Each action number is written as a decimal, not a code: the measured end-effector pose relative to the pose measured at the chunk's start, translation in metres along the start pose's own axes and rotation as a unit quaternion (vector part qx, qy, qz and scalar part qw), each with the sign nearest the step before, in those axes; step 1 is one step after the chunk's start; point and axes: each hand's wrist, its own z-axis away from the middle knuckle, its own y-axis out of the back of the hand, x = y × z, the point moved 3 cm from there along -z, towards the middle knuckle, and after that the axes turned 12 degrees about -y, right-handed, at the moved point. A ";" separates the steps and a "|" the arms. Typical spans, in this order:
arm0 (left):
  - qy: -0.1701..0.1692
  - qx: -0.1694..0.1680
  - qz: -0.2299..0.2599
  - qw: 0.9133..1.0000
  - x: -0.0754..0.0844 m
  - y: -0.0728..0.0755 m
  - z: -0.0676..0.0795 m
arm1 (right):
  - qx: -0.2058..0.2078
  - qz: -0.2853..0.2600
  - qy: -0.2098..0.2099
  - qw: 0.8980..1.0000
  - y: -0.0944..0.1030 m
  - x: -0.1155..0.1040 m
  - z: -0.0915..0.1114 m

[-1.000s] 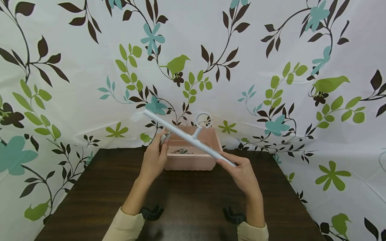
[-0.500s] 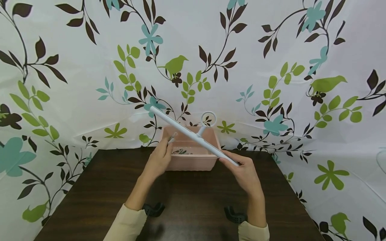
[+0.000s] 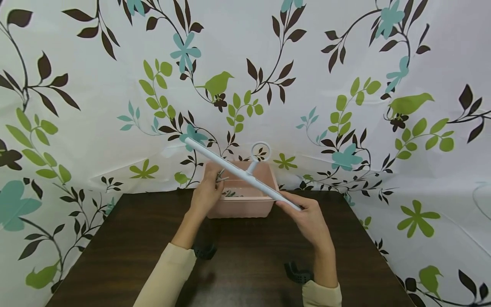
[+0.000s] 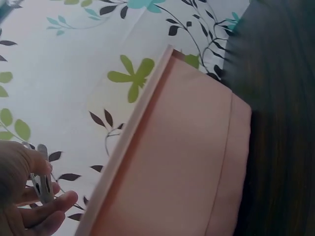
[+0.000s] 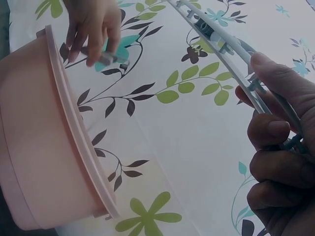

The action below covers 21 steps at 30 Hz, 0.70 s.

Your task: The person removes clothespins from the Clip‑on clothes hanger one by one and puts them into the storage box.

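Observation:
My right hand [image 3: 307, 217] grips the lower right end of a pale blue-white plastic hanger [image 3: 230, 167]. The hanger is a long bar raised slantwise in the air, with a ring [image 3: 261, 151] on a short stem at its middle. In the right wrist view its hollow underside shows, with small fittings inside. My left hand [image 3: 206, 194] pinches a small grey clothespin [image 4: 44, 184] between thumb and fingers, below the bar and over the left side of a pink bin [image 3: 241, 209]. Clothespin and bar are apart. Several small clips [image 3: 232, 194] lie in the bin, partly hidden.
The bin stands at the far edge of a dark wooden table [image 3: 245, 260]. Behind it hangs a white sheet [image 3: 284, 128] printed with leaves, birds and flowers. Dark devices are strapped at both wrists, one visible near the right sleeve [image 3: 322, 294].
My left hand has moved to the right and now sits over the bin's left side, with the clothespin turned. The bar shifted slightly right, then back left; my right hand keeps its grip.

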 end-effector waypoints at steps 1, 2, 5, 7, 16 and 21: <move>0.003 -0.003 0.005 1.000 -0.002 -0.002 -0.001 | -0.002 -0.001 0.001 1.000 -0.001 0.000 0.000; 0.003 -0.003 0.014 1.000 -0.004 -0.004 -0.002 | -0.005 -0.002 0.002 1.000 -0.002 0.000 -0.001; -0.004 0.005 0.043 0.999 -0.007 -0.007 -0.005 | -0.009 -0.003 0.003 1.000 -0.004 0.000 -0.002; -0.010 0.008 0.065 0.998 -0.008 -0.007 -0.006 | -0.009 -0.003 0.002 1.000 -0.005 0.000 -0.003; -0.020 0.015 0.110 0.994 -0.001 0.002 -0.007 | -0.007 0.010 -0.006 1.000 -0.007 -0.002 -0.006; 0.002 0.058 0.161 0.985 0.001 0.019 -0.001 | 0.000 0.019 -0.016 1.000 -0.007 -0.001 -0.004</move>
